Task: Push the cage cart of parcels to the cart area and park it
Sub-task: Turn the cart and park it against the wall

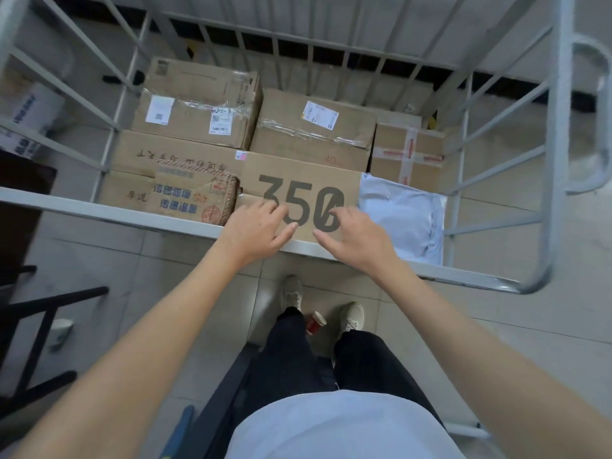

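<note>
A grey metal cage cart (109,212) stands right in front of me, its near top rail running across the view. Inside lie several cardboard parcels, one marked "350" (304,180), and a pale plastic mailer bag (405,217) at the right. My left hand (253,228) and my right hand (352,238) hover over the near rail at the middle, fingers loosely spread and reaching toward the "350" box. Neither hand grips anything. A curved handle (596,127) sticks out on the cart's right side.
Pale tiled floor lies under my feet, with a red paper cup (315,323) between my shoes. A dark metal frame (39,306) stands at the left, with a white cup (59,329) by it. Printed boxes (29,117) sit beyond the cart's left side.
</note>
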Demonstrator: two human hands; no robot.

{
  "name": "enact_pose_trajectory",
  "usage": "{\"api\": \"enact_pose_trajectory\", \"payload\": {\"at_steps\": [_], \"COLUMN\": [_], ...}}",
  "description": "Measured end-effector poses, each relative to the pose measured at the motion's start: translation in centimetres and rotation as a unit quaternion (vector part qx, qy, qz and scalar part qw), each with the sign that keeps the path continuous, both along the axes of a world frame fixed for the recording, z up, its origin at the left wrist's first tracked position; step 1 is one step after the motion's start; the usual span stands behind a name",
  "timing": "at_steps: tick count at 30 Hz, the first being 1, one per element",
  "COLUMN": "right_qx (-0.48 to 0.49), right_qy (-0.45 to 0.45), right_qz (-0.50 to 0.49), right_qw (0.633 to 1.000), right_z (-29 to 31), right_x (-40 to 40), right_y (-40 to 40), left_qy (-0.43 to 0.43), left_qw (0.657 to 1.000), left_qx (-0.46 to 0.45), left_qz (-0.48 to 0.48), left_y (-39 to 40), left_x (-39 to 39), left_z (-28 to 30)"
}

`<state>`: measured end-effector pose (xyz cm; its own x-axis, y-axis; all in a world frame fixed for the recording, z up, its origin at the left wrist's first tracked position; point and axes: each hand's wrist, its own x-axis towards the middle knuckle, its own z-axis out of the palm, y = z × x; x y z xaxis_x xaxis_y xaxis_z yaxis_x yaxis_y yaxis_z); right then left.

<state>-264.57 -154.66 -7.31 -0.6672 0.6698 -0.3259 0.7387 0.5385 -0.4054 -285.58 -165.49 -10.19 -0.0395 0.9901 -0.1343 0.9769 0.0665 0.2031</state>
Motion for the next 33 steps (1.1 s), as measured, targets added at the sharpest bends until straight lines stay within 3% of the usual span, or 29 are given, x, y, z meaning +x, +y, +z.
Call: {"api": "enact_pose_trajectory", "payload": {"at_steps": [6,14,33], "right_qx": [-0.080,-0.027,-0.003], "right_qy": [-0.044,-0.065,-0.081], "right_qz": [0.061,0.148,0.144], "right_qw": [0.994,0.987,0.986], "right_z": [-2.0,-3.1,-3.8], "right_x": [0.2,0.8,1.1], "right_y": [-0.6,-0.9,1.5], "left_qy": [0.005,0.046,0.033], "left_qw": [0.999,0.997,0.999], "left_qx": [-0.042,-0.059,-0.036], "left_qz": [0.033,0.037,-0.022], "left_y": [-0.9,-0.5,1.3], "left_x": [0.6,0.5,0.2], "left_z": [-1.1,-1.1,-1.7]}}
